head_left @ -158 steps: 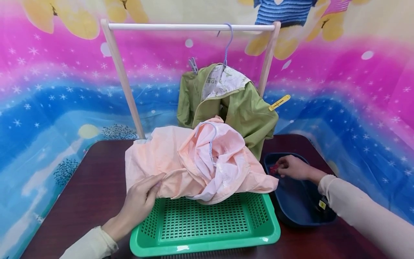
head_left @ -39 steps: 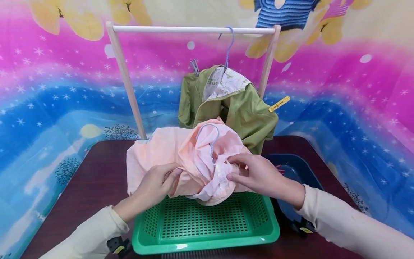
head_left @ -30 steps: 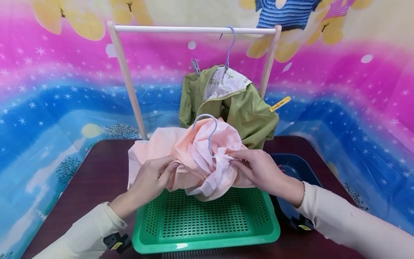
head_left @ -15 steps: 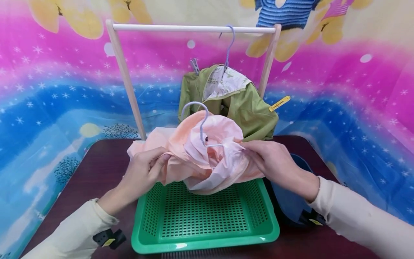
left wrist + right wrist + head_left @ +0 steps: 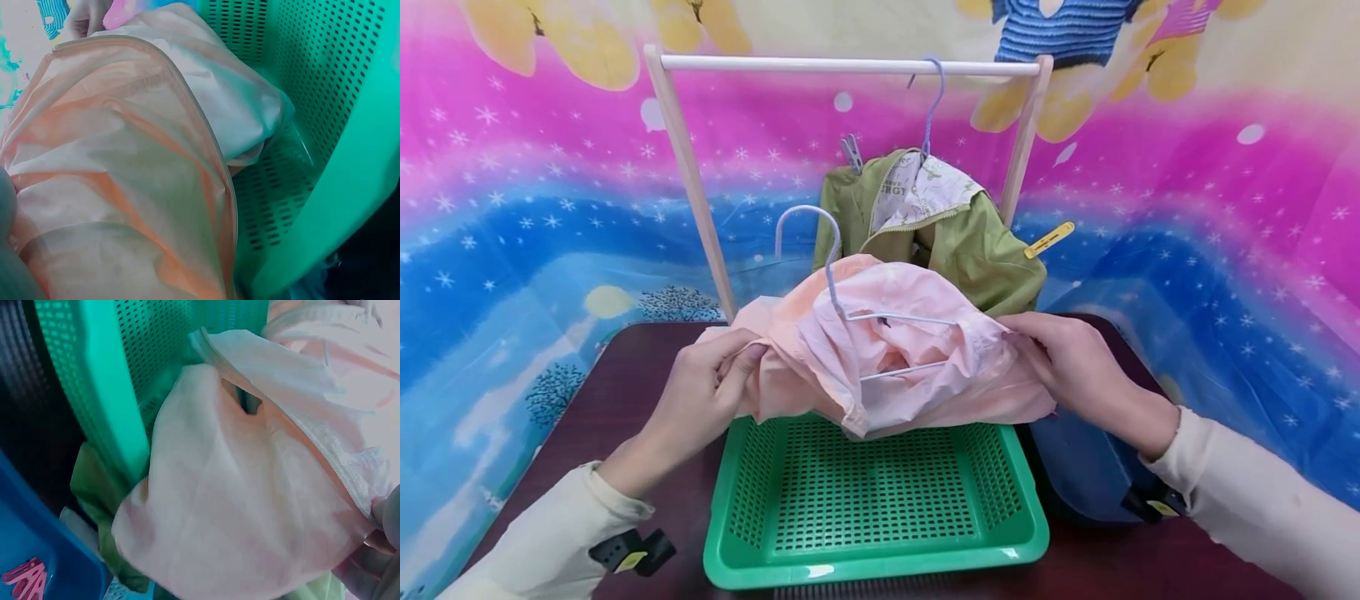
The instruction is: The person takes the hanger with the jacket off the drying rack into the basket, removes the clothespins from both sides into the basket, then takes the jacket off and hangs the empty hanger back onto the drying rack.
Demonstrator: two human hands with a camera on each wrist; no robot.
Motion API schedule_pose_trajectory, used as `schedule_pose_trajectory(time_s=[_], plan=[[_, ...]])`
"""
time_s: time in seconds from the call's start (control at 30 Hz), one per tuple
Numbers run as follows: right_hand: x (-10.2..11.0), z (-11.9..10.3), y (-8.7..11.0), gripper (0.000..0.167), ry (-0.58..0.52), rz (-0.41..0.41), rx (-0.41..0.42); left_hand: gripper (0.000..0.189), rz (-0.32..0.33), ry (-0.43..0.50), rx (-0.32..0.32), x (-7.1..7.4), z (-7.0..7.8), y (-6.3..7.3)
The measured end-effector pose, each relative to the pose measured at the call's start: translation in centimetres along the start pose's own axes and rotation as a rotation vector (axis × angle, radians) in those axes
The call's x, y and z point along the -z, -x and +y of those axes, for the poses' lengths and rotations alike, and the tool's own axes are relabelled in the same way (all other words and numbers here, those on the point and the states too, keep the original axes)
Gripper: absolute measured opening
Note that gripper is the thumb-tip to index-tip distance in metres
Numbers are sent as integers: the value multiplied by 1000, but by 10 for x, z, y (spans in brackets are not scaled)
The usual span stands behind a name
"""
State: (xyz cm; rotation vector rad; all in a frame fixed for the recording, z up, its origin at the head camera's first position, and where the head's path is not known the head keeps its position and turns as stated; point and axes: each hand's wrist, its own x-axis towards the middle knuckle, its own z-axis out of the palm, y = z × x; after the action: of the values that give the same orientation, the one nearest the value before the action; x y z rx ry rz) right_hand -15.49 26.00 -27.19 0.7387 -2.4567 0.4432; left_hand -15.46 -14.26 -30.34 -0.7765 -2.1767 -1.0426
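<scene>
A pale pink jacket (image 5: pixel 917 287) lies bunched over the far part of the green basket (image 5: pixel 880 569). My left hand (image 5: pixel 696 400) pinches its left edge between thumb and fingers. On the other side my right hand (image 5: pixel 1078 367) grips the jacket's right edge. Out of the collar rises the hook of a lilac hanger (image 5: pixel 835 250), tilted left, and two of its bars show inside the neck opening. In the right wrist view, the jacket's light zip edge (image 5: pixel 312 440) runs up to my fingertips. The sleeves are largely hidden in folds.
Behind, a green jacket (image 5: pixel 981 262) hangs from the wooden rack (image 5: pixel 812 63), with a grey clothespin (image 5: pixel 852 155) and a yellow clothespin (image 5: pixel 1049 240) on it. A dark blue tray (image 5: pixel 1090 475) stands right of the basket; pink clothespins (image 5: pixel 28 578) lie inside.
My right hand came from the tray, where it was at a red clothespin, to the jacket. Both hands have since moved apart, spreading the collar. The hanger hook has risen and shifted left.
</scene>
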Motion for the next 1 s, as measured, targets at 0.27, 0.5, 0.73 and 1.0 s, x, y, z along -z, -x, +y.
schedule_pose_trajectory(time_s=[0.27,0.5,0.73,1.0], plan=[[4,19,1,28,-27,21,-24,21,21,25,30,9,0,0],[8,33,-3,20,-151,6,-216,25,59,6,93,17,0,-2],[12,39,-8,26,-302,-26,-355,20,69,-1,76,21,0,-4],[14,46,-12,38,-562,-105,-565,20,77,19,74,23,-1,-3]])
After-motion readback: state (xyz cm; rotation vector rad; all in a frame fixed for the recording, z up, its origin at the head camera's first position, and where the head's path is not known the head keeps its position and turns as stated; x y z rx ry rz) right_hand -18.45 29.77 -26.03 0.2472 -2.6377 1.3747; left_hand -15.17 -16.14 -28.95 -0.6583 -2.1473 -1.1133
